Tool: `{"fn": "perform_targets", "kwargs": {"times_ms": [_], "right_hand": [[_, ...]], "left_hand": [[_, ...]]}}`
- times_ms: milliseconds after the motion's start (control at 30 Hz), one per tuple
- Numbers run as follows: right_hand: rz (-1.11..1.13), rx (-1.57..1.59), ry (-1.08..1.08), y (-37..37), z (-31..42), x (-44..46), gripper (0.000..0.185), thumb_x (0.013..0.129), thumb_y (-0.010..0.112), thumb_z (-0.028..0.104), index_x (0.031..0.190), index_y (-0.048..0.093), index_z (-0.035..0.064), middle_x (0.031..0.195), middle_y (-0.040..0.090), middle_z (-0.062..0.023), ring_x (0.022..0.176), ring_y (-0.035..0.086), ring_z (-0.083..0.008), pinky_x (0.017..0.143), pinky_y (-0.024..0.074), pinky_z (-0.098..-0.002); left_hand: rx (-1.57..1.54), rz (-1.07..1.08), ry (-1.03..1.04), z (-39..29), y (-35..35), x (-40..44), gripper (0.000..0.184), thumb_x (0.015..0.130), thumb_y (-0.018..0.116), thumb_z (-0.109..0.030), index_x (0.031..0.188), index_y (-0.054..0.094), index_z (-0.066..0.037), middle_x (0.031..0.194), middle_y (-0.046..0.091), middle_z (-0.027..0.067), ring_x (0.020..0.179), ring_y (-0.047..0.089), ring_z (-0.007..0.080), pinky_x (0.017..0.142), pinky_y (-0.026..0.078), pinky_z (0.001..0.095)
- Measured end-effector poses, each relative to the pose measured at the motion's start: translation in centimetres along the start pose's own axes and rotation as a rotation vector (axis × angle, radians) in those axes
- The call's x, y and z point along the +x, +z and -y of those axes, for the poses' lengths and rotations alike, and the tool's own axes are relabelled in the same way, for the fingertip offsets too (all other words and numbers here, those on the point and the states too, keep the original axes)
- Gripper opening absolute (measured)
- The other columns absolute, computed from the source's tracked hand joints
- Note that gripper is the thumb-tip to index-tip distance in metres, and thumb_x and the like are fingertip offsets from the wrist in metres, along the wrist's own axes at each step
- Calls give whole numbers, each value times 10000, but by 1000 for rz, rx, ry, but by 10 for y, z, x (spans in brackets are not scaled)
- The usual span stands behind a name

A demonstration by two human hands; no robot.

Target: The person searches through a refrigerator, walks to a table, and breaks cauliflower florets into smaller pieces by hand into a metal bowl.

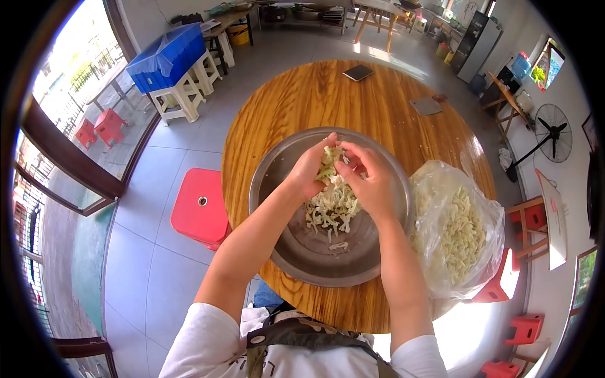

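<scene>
A wide metal basin (280, 252) sits on the round wooden table in front of me. Shredded cabbage (332, 205) lies heaped in its middle, with a few loose bits nearer my side. My left hand (309, 169) is curved around the left of a clump of the cabbage. On the other side, my right hand (370, 183) cups the same clump with bent fingers, some partly hidden behind the thumb. To the right of the basin, a clear plastic bag (435, 264) holds much more shredded cabbage.
The wooden table (265, 126) carries a dark phone-like item (358, 72) and a cleaver (427, 106) at its far side. A red stool (198, 205) stands at the left. Farther off are a blue-covered box (167, 60) on white stools and a black fan (553, 131).
</scene>
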State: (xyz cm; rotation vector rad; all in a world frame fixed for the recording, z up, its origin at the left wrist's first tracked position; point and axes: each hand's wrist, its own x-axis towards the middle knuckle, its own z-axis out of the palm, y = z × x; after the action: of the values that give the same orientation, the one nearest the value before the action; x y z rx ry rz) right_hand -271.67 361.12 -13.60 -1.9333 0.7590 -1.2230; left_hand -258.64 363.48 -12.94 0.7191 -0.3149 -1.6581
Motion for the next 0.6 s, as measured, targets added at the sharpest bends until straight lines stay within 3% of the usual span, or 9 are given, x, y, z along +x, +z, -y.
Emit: {"fn": "perform_targets", "kwargs": {"times_ms": [133, 200, 300, 400, 600], "right_hand": [[61, 74, 58, 1, -9, 0, 191, 783, 617, 108, 963, 602, 42, 911, 574, -36, 728, 546, -91, 641, 446, -221], [47, 274, 180, 0, -8, -1, 169, 798, 602, 103, 947, 599, 23, 900, 582, -28, 719, 542, -79, 640, 442, -214], [-25, 377, 296, -3, -10, 0, 151, 816, 582, 107, 925, 598, 5, 869, 590, -19, 711, 540, -72, 637, 439, -207], [-101, 412, 378, -6, -15, 3, 129, 824, 567, 114, 898, 591, 11, 821, 591, -21, 705, 539, -76, 626, 432, -200], [-182, 693, 475, -7, -23, 5, 97, 810, 542, 80, 866, 568, 4, 807, 579, -30, 724, 545, -94, 636, 430, -211]], "left_hand": [[227, -17, 75, 0, 9, -11, 233, 882, 449, -300, 862, 535, -85, 771, 538, 45, 732, 538, 167, 644, 463, 309], [107, 36, -5, 0, 3, -3, 233, 874, 460, -306, 854, 535, -87, 760, 532, 43, 697, 531, 159, 621, 462, 310], [64, -90, -111, -3, 4, -5, 221, 852, 492, -302, 836, 528, -85, 730, 516, 37, 636, 511, 140, 578, 456, 309], [44, -136, -115, -3, 4, -5, 207, 817, 549, -299, 825, 563, -93, 732, 543, 27, 605, 521, 128, 525, 420, 270], [83, -28, 1, 5, -12, 8, 126, 826, 520, -218, 866, 540, -100, 709, 510, 5, 596, 493, 113, 498, 388, 257]]}}
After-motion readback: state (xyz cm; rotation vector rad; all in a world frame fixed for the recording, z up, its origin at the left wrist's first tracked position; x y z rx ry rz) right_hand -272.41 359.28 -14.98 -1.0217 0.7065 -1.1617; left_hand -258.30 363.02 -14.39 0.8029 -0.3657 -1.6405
